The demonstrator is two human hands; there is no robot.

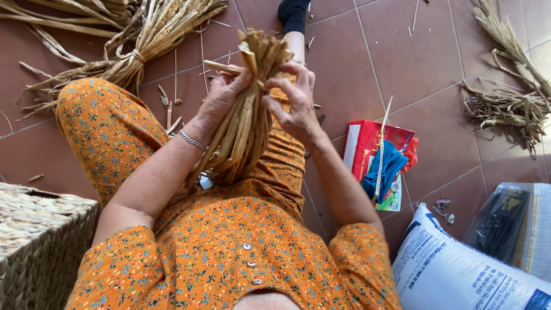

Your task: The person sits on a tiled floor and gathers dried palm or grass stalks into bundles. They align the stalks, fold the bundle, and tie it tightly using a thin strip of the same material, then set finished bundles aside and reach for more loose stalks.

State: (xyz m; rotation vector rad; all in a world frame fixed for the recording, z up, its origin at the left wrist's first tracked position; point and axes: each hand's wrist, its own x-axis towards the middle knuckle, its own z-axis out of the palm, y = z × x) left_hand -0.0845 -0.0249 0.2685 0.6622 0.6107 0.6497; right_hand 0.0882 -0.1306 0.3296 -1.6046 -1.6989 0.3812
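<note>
One dried-leaf bundle [247, 115] grasped by both left hand [221, 97] and right hand [295, 103], two loose bundles far left [138, 40] and far right [505, 103], one woven basket [40, 241] near left, one red box [373, 155] right.

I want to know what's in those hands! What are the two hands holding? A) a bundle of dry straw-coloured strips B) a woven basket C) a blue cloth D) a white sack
A: the left hand and the right hand both clasp the bundle of dry strips near its top, above the orange-clothed lap.
</note>
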